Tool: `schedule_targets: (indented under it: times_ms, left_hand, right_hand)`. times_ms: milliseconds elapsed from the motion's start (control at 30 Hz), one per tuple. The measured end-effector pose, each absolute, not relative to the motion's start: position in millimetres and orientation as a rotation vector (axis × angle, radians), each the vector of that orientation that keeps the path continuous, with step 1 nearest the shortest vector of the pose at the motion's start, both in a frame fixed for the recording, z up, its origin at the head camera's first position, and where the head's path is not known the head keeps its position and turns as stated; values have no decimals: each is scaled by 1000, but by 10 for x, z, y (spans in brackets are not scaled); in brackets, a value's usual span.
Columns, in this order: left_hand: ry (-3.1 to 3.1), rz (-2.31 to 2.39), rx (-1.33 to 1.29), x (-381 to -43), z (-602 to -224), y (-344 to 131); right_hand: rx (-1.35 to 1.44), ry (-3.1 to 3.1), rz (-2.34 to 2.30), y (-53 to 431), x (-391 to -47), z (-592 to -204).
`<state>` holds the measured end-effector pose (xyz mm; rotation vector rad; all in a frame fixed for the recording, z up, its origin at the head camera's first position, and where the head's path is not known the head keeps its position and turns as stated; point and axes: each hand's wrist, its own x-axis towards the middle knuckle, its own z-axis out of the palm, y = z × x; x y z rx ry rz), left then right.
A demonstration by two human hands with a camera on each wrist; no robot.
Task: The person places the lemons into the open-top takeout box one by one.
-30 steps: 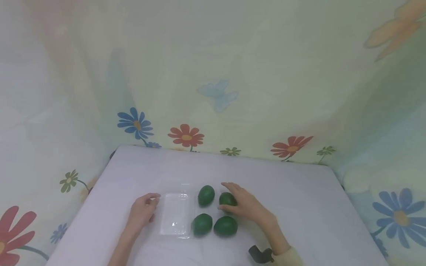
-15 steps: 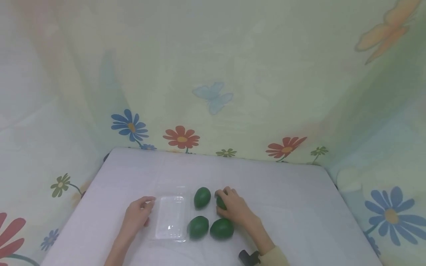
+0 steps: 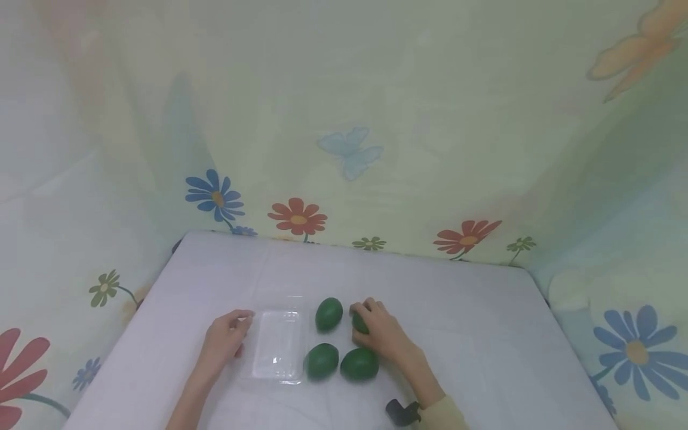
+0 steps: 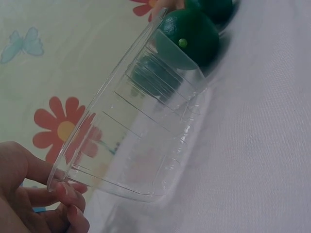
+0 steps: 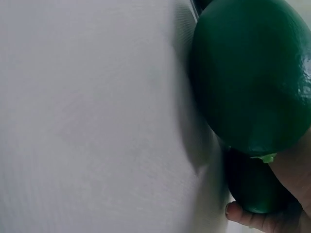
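1. Clear, thin plastic makes up the box [image 3: 278,346], which sits flat on the left, beside the fruits. It looks very light and a bit bendy. A hard squeeze might dent or crack it, so its rim is a good place to hold.
2. The left grip [image 3: 221,340] pinches the box's left rim, with the thumb and fingers close together.
3. Next come the back left fruit [image 3: 329,315] and the front left fruit [image 3: 322,361], green and egg-shaped. They look hard, smooth and a little slippery, and they might roll. Holding them round the fat middle should work best.
4. The front right fruit [image 3: 360,364] lies near the right grip [image 3: 384,334]. That grip is curled round the back right fruit [image 3: 360,323], only as wide as the fruit. I cannot tell if it is heavy.
5. Under it all, the worktop [image 3: 484,334] is white and looks like cloth.
6. Pale walls [image 3: 430,89] go round, with a blue butterfly [image 3: 352,152] and, farther right, an orange butterfly [image 3: 634,57].
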<state>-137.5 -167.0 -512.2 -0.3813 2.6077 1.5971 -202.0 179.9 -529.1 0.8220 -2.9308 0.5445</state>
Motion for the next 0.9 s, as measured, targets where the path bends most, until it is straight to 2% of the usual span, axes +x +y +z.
schedule_targets:
  times_ms: [400, 667, 900]
  left_hand:
    - [2613, 1578, -381, -1402, -5056, -1686]
    - [2608, 1551, -403, -1374, -5106, -1689]
    - [2610, 1516, -413, -1369, -5115, -1667]
  right_hand:
    - [780, -2855, 458, 1793, -1842, -4893]
    - [964, -2722, 417, 1646, -1651, -4594]
    - [1062, -2651, 433, 1415, -1623, -4483]
